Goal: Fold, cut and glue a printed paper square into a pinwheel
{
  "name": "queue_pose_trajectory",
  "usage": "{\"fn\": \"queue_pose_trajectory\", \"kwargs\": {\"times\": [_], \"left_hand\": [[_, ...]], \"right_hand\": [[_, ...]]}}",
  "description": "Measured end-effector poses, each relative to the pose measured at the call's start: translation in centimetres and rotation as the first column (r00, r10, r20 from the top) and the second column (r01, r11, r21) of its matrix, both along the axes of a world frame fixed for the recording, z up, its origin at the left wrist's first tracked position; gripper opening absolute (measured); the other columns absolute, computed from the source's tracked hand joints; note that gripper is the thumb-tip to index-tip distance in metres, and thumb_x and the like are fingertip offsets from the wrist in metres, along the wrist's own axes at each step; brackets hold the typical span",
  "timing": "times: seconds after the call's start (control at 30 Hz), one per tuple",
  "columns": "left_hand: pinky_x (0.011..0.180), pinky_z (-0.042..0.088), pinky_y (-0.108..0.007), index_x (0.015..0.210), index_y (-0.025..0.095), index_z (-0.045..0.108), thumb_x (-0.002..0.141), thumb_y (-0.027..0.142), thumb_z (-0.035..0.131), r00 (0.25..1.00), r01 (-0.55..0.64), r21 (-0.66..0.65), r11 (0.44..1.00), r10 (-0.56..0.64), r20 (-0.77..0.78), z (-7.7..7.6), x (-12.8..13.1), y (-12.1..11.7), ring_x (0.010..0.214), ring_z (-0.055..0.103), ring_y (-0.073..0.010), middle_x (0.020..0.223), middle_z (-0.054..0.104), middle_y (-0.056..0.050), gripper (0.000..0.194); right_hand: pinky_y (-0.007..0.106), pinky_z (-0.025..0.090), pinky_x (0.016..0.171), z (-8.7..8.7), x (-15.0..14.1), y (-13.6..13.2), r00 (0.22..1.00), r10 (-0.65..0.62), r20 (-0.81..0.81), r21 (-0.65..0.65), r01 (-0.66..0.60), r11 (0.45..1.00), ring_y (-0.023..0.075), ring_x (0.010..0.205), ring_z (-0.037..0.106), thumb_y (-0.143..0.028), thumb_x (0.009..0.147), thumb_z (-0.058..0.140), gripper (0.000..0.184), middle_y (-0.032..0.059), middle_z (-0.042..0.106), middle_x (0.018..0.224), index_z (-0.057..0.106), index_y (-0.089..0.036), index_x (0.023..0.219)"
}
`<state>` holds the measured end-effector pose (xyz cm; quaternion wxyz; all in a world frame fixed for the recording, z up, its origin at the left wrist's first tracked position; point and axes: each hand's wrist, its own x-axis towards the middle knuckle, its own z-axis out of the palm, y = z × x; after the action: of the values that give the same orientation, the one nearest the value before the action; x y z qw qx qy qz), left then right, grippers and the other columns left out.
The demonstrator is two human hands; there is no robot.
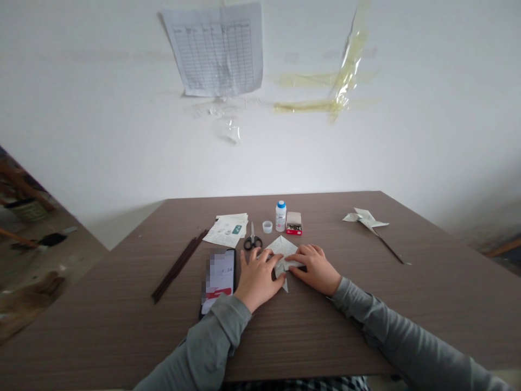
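A folded piece of printed paper (283, 248) lies on the brown table (366, 304) in front of me. My left hand (258, 278) rests flat on its left part, fingers stretched out. My right hand (315, 269) presses on its right part, fingers bent down onto a fold. A small corner of the paper pokes out below, between the two hands. Much of the sheet is hidden under the hands.
A phone (218, 279) lies left of my left hand, with dark sticks (179, 264) further left. Behind the paper are scissors (252, 240), paper sheets (227, 229), a small cap (267, 226), a white bottle (280, 215) and a small box (293, 223). A paper pinwheel (368, 220) lies far right.
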<state>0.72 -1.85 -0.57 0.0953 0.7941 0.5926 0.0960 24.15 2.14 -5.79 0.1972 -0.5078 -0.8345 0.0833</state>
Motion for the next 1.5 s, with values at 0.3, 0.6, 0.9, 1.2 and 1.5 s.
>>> {"fn": "queue_pose_trajectory", "kwargs": {"times": [0.3,0.6,0.9,1.2,1.5], "left_hand": [[0.155,0.034,-0.096,0.17,0.038,0.09,0.115,0.037,0.092,1.0,0.009,-0.004,1.0,-0.009,-0.023,0.0,0.2,0.4,0.185,0.057,-0.0562,0.183,0.08,-0.013,0.055],[0.154,0.038,-0.096,0.163,0.035,0.094,0.112,0.03,0.094,0.999,-0.002,0.107,0.994,-0.002,0.04,-1.2,0.1,-0.1,0.181,0.062,-0.0563,0.175,0.085,-0.015,0.051],[0.154,0.035,-0.098,0.151,0.037,0.098,0.112,0.022,0.091,0.996,0.045,0.089,0.995,-0.051,0.072,-1.3,-0.2,-0.3,0.17,0.072,-0.05,0.161,0.092,-0.01,0.042],[0.157,0.032,-0.095,0.159,0.039,0.096,0.116,0.028,0.088,0.998,0.044,0.062,0.997,-0.047,0.048,-1.0,-0.3,-0.3,0.171,0.07,-0.0496,0.167,0.09,-0.011,0.045],[0.155,0.032,-0.096,0.165,0.04,0.092,0.118,0.036,0.085,0.999,0.042,0.025,0.999,-0.042,-0.002,-0.6,-0.3,-0.3,0.18,0.059,-0.0525,0.18,0.081,-0.012,0.047]], "right_hand": [[0.069,0.057,0.141,0.4,-0.3,-0.4,0.999,-0.027,0.019,0.012,0.027,1.0,0.0402,0.136,0.087,-0.028,0.113,0.085,0.031,0.0105,0.091,0.129,0.103,-0.038,0.137],[0.073,0.056,0.145,0.5,-0.5,-0.4,0.997,-0.08,-0.009,-0.03,0.079,0.996,0.0404,0.138,0.087,-0.03,0.111,0.091,0.029,0.0081,0.092,0.129,0.102,-0.04,0.136],[0.079,0.052,0.147,-0.7,0.2,0.2,0.996,-0.036,-0.082,-0.006,0.036,0.999,0.0423,0.134,0.089,-0.034,0.109,0.091,0.029,0.0074,0.095,0.127,0.102,-0.04,0.135],[0.079,0.049,0.148,0.2,-0.3,-0.5,0.999,-0.033,0.018,0.006,0.033,0.999,0.0404,0.136,0.084,-0.031,0.116,0.084,0.03,0.0106,0.092,0.13,0.102,-0.038,0.139],[0.077,0.049,0.148,0.4,-0.9,-1.1,0.996,-0.055,0.071,0.054,0.052,0.997,0.0411,0.137,0.084,-0.029,0.116,0.084,0.029,0.0117,0.092,0.132,0.101,-0.036,0.138]]}}
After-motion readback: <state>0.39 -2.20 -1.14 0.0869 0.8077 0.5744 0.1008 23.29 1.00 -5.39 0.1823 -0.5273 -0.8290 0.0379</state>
